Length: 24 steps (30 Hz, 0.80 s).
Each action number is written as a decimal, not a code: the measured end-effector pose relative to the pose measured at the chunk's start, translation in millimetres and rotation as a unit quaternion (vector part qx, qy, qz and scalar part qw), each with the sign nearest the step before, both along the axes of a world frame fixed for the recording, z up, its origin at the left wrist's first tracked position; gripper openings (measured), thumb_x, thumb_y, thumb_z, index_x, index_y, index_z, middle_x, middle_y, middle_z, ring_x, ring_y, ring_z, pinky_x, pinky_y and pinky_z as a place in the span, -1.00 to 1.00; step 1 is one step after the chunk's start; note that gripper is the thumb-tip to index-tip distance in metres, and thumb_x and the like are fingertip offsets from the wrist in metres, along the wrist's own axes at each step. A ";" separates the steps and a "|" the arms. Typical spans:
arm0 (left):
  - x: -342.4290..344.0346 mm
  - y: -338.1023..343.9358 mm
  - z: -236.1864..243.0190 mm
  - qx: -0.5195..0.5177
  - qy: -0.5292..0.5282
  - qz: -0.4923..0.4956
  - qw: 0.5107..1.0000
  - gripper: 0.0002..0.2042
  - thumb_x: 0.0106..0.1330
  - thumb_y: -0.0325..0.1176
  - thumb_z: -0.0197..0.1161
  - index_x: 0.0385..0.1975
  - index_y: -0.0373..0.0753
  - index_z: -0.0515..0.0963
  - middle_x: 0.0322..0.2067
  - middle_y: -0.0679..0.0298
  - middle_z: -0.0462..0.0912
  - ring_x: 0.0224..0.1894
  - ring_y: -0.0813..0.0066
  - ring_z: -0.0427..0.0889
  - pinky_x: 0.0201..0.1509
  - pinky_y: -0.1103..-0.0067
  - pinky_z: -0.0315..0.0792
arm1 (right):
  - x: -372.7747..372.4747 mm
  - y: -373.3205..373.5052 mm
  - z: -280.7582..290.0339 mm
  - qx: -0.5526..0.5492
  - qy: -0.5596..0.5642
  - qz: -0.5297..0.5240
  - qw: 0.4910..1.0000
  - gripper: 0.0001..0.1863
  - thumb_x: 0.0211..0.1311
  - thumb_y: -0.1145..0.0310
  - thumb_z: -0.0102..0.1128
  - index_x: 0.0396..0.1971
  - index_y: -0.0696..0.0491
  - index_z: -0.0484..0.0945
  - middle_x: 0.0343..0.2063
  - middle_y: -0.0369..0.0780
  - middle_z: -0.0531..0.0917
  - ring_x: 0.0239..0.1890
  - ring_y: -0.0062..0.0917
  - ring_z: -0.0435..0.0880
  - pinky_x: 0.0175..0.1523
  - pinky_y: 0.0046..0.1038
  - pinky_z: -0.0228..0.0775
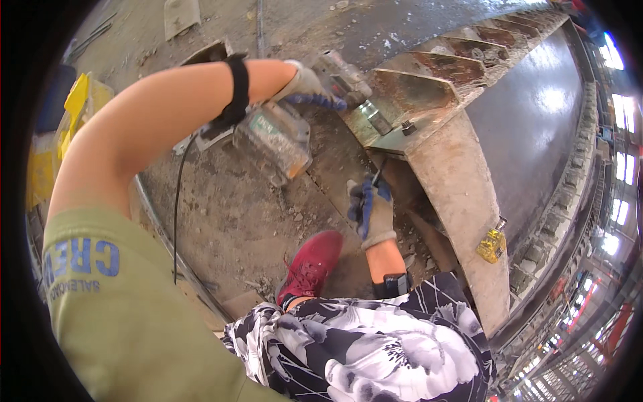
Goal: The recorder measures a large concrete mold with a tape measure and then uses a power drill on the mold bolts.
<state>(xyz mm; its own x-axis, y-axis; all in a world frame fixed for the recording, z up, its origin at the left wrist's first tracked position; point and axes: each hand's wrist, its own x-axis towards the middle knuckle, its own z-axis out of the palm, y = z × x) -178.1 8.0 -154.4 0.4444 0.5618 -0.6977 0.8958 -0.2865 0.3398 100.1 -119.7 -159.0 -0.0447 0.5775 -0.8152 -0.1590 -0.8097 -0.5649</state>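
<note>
My left hand (301, 84), in a white and blue work glove, is closed on a dusty impact wrench (274, 141). The tool's socket (375, 118) points at the corner of a rusty steel frame (415, 87), close to a dark bolt (408, 127). Much of its grip is hidden by the hand and forearm. Lower down, my right hand (372, 211), gloved in grey and blue, is closed around a thin metal rod (380, 173), perhaps a spanner handle. The rod's upper end goes under the frame's corner, out of sight.
A small yellow tool-like object (492, 246) lies on the frame's flat flange (462, 194). Ribbed compartments run to the upper right beside a dark plate (536, 100). Rubble and a black cable (178, 214) lie around my red shoe (311, 264). Yellow bags (77, 107) stand at far left.
</note>
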 end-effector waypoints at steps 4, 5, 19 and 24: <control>-1.7 -14.2 -10.9 -0.135 -0.033 0.336 0.931 -0.09 0.07 0.51 0.08 0.29 -0.08 0.36 0.23 0.05 0.43 0.28 0.18 0.40 0.35 0.42 0.23 | 39.5 -21.2 -3.0 0.042 -0.102 0.081 0.991 -0.79 0.38 0.37 0.02 -0.03 -0.02 0.35 -0.53 -0.20 0.57 -0.76 -0.54 0.46 -0.72 -0.49 0.25; -2.3 -16.3 -12.9 -0.129 -0.033 0.329 0.935 -0.09 0.07 0.51 0.08 0.29 -0.08 0.36 0.23 0.05 0.43 0.28 0.18 0.40 0.35 0.42 0.23 | 50.9 -31.1 -5.5 0.056 -0.097 0.115 0.987 -0.77 0.38 0.36 0.03 0.00 -0.02 0.36 -0.52 -0.22 0.60 -0.70 -0.57 0.51 -0.69 -0.52 0.30; 8.9 -51.6 8.1 -0.153 -0.282 0.581 0.748 -0.60 0.19 -0.12 0.43 -0.09 -0.18 0.51 -0.43 0.34 0.57 -0.49 0.57 0.52 -0.51 0.55 0.42 | 113.0 -60.5 -29.8 0.260 -0.391 0.400 0.787 -0.66 0.20 0.27 0.26 -0.05 0.05 0.50 -0.45 -0.09 0.67 -0.48 -0.28 0.67 -0.36 -0.27 0.48; 16.8 -122.6 31.7 -0.210 -0.386 0.751 0.493 -0.67 0.27 -0.04 0.33 -0.14 -0.10 0.52 -0.49 0.42 0.53 -0.53 0.58 0.53 -0.52 0.57 0.46 | 101.5 -53.0 5.9 0.231 -0.447 0.481 0.718 -0.60 0.16 0.06 0.26 -0.18 0.09 0.58 -0.35 0.05 0.67 -0.24 0.01 0.65 -0.13 -0.12 0.49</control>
<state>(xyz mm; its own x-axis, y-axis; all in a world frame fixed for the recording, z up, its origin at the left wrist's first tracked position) -161.3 -114.6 -122.8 -0.0272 0.5400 -0.8412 -0.4522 0.7439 0.4921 201.5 -172.7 -153.1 -0.1823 0.8481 -0.4975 0.9413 0.0043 -0.3377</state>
